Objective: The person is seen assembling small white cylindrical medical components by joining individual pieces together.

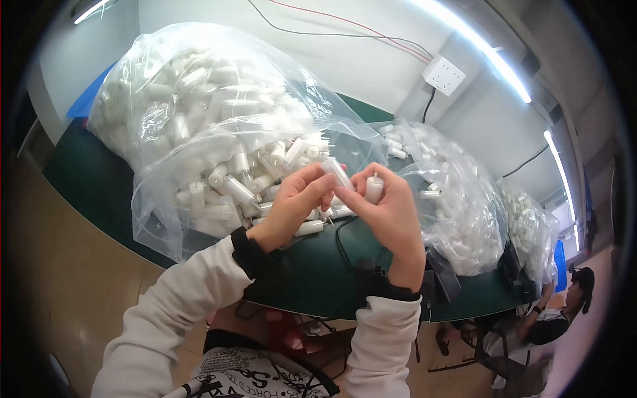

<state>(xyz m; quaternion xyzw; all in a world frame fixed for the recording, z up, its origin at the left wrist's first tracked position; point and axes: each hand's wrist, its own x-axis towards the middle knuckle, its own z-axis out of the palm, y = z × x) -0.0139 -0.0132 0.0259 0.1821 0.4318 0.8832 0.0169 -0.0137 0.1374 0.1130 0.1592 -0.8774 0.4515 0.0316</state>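
Observation:
Between the fingertips of my left hand (292, 205) is a white cylinder (337, 172), held tilted above the table. My right hand (393, 215) is closed around a second white cylinder (374, 190), which stands nearly upright with a thin pin at its top. The right thumb reaches to the lower end of the first cylinder; whether it presses on it I cannot tell. Just behind my hands, a large clear plastic bag (149, 205) lies with its mouth open, full of similar white cylinders (239, 190). Several loose ones, such as a white cylinder (309, 228), lie at its mouth.
The dark green table (312, 285) has a curved-looking front edge. Further bags (464, 219) of white cylinders stand to the right, beside a black device (443, 275). A black cable (342, 245) runs near my hands. A socket box (444, 75) hangs on the wall. Another person (564, 318) sits far right.

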